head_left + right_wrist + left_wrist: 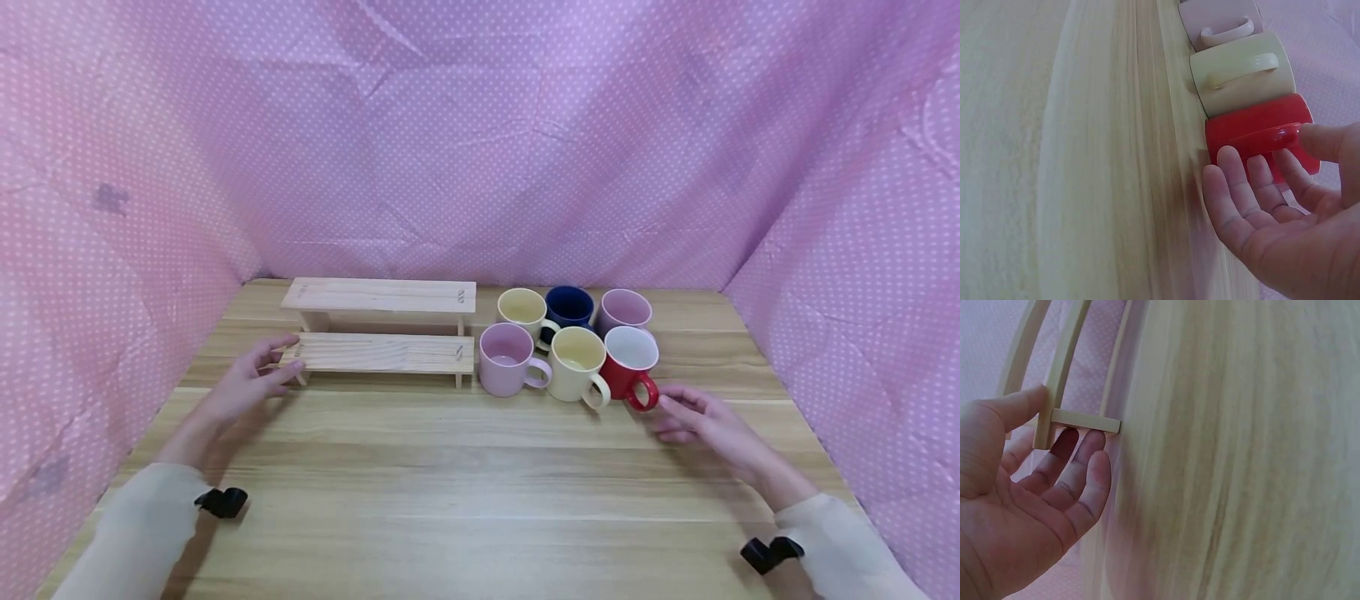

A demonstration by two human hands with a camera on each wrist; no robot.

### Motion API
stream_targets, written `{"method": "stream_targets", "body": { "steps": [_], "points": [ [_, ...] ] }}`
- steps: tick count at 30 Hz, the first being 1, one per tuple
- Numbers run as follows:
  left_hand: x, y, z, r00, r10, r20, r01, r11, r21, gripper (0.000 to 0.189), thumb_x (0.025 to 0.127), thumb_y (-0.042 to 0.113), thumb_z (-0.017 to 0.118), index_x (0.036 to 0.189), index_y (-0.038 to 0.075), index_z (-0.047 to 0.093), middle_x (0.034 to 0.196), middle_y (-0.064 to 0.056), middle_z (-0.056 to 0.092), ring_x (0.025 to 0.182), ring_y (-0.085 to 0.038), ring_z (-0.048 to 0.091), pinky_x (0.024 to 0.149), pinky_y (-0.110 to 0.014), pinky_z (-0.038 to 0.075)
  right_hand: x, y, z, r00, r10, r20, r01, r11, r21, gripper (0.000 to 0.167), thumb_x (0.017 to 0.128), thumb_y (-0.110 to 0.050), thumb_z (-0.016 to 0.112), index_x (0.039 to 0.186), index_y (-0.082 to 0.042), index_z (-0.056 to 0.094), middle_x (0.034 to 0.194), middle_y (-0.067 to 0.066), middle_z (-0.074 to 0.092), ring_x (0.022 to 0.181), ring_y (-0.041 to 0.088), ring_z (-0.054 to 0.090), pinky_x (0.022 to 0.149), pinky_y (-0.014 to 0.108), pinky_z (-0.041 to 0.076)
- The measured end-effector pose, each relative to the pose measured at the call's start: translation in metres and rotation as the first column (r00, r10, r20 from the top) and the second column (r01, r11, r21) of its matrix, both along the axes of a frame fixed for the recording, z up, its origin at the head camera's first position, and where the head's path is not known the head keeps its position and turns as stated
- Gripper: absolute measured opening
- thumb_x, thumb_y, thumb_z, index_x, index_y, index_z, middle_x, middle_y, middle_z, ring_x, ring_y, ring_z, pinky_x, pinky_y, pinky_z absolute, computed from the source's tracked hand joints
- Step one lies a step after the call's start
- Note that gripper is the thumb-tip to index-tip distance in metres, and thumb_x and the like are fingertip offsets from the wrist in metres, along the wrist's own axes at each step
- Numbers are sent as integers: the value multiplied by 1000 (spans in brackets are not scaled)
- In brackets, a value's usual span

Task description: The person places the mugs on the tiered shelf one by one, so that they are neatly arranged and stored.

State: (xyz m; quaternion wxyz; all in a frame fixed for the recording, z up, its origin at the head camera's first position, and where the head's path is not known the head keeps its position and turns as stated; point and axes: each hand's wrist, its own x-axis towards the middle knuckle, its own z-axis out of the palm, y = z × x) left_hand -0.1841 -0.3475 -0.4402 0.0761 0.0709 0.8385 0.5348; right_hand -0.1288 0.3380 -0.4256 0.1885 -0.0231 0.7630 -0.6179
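At the left end of the front low wooden stand (pixel 382 353), my left hand (pixel 251 379) holds on, its thumb against the board's edge. In the left wrist view, the other fingers of the left hand (pixel 1041 494) curl in by the stand's leg (pixel 1085 420). My right hand (pixel 708 425) pinches the handle of a red mug (pixel 618 379) with a white inside, thumb and index finger at the handle. The right wrist view shows the remaining fingers of that hand (pixel 1279 231) loosely bent beside the red mug. A cream mug (pixel 573 371) stands just left of it.
A taller wooden stand (pixel 378 294) is behind the front one. Left of the cream mug is a lilac mug (pixel 501 367). Behind these stand another cream mug (pixel 522 307), a dark blue mug (pixel 567 307) and a second lilac mug (pixel 626 310). Pink dotted cloth (pixel 480 167) surrounds the table (pixel 465 500).
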Motion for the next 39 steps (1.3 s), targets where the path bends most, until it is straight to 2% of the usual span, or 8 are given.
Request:
{"method": "stream_targets", "body": {
  "steps": [4,7,13,17,23,30,34,39],
  "points": [
    [-3,-1,-1,1000,-3,4,3,1000,19,64,105,25,59,156,1,30,125,-24,44,98,-16,64,83,-34,60,-3,-4,-1,998,-2,58,5,999,-50,54,110,-35,45,140,9,41,126,20,65,105,27,71,91,40,57],
    [-4,-3,-3,1000,7,6,-7,999,43,61,106,22,58,154,-3,31,119,-22,48,94,-17,67,81,-34,60,-6,-10,-2,996,7,92,3,995,-103,56,110,-39,44,141,7,43,126,17,65,107,28,70,93,42,56],
    [-1,-5,-4,999,45,4,-46,995,87,58,105,20,60,152,-2,35,111,-11,56,88,-19,70,79,-33,61,-14,-22,-8,994,64,92,-48,984,-171,49,110,-39,42,132,4,52,125,13,63,112,29,67,96,43,55],
    [0,-5,-3,999,53,9,-54,994,93,57,104,20,62,152,1,38,110,-6,60,89,-20,71,80,-34,60,-16,-25,-9,994,60,90,-43,983,-177,44,111,-39,41,124,0,55,119,11,64,109,27,67,94,41,56],
    [-1,-5,-1,997,64,47,-68,994,87,60,103,26,63,155,7,38,116,-8,57,93,-20,71,82,-35,60,-19,-25,-9,996,75,49,-64,980,-190,37,111,-38,38,106,-3,51,115,10,64,108,27,66,93,41,56],
    [-3,-6,-7,996,61,67,-69,990,125,57,102,25,64,152,10,42,112,-3,63,93,-21,71,83,-36,60,-19,-24,-10,996,90,25,-82,973,-217,32,112,-33,37,104,-5,50,106,9,62,103,27,67,91,40,57],
    [-4,-7,-11,997,49,66,-58,988,146,54,102,24,64,151,11,44,108,2,67,92,-18,71,80,-34,60,-17,-25,-15,996,91,-25,-94,961,-260,31,113,-28,34,101,-3,49,96,5,60,96,23,67,90,39,58],
    [-5,-12,-9,998,26,63,-34,990,139,56,103,23,63,153,10,41,110,-3,67,93,-20,72,80,-34,60,-16,-28,-23,991,91,-95,-116,941,-317,32,114,-22,30,96,-1,48,88,4,56,90,18,64,87,38,58]
  ]
}}
